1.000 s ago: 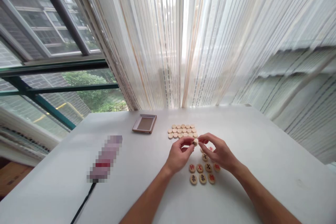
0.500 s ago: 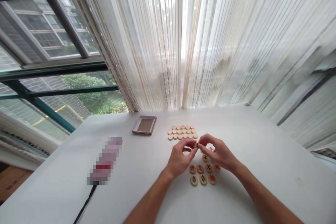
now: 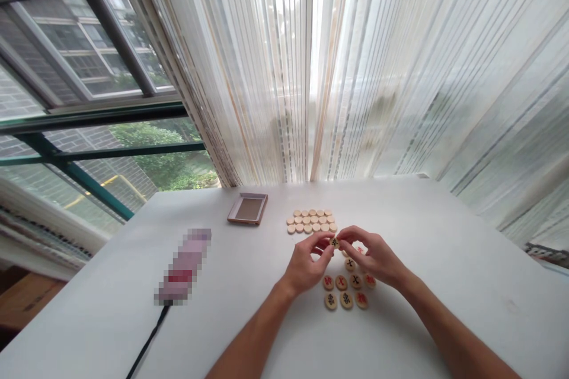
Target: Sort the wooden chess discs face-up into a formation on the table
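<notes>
Between my two hands is a round wooden Chinese chess piece (image 3: 334,243) with a black character, held above the white table. The thumb and fingertips of my left hand (image 3: 306,263) pinch its left edge. My right hand (image 3: 377,257) grips it from the other side with thumb and forefinger. Below them lie several face-up pieces, among them a red-marked piece (image 3: 341,282) and a black-marked piece (image 3: 346,300). My right hand partly covers some of these. Just beyond my hands, rows of blank-side-up pieces (image 3: 308,220) sit close together.
A shallow open box (image 3: 249,209) stands at the back, left of the rows. Farther left lies a blurred-out pinkish object (image 3: 184,266) with a black cord (image 3: 149,337). Curtains (image 3: 306,71) hang along the table's (image 3: 249,272) far edge, beside a window (image 3: 102,53).
The piece between my fingers has tilted, so its black character shows more clearly. My hands stay nearly in place, and the whole view has shifted slightly.
</notes>
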A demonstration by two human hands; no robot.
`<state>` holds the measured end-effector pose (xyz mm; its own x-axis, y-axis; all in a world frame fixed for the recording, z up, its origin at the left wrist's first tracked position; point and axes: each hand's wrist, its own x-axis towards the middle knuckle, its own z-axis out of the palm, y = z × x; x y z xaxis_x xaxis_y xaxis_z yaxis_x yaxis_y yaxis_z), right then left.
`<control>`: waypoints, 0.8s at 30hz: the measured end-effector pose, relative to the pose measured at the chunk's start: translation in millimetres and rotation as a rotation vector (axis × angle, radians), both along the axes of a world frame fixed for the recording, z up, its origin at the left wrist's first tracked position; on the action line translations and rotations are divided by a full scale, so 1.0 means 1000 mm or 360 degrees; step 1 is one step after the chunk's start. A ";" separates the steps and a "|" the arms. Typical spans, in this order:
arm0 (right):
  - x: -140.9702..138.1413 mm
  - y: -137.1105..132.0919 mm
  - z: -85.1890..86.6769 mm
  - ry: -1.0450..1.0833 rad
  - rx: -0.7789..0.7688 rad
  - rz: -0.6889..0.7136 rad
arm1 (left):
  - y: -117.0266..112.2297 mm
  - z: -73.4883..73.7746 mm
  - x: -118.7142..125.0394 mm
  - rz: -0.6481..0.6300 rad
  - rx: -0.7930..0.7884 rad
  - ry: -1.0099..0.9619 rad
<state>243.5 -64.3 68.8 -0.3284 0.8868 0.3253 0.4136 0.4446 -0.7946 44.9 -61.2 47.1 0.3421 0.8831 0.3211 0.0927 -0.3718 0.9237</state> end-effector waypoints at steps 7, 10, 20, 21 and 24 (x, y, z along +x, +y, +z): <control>-0.001 0.002 -0.005 -0.0063 0.0094 -0.0059 | 0.001 -0.004 0.002 0.0027 -0.0146 -0.0129; 0.003 0.005 -0.008 -0.0044 0.0235 -0.0203 | 0.003 -0.007 0.003 0.0057 -0.0234 -0.0258; 0.018 0.012 -0.009 -0.0091 0.0374 -0.0466 | 0.013 -0.012 0.001 0.0163 -0.0435 -0.0544; 0.018 0.012 -0.009 -0.0098 0.0377 -0.0464 | 0.014 -0.013 0.001 0.0159 -0.0442 -0.0551; 0.019 0.013 -0.011 -0.0111 0.0382 -0.0470 | 0.015 -0.016 0.002 0.0157 -0.0444 -0.0576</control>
<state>262.1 -51.0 57.9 -0.0990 0.8478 0.5210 0.6010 0.4682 -0.6477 46.5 -45.9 30.6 0.1617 0.9754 0.1499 -0.2313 -0.1102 0.9666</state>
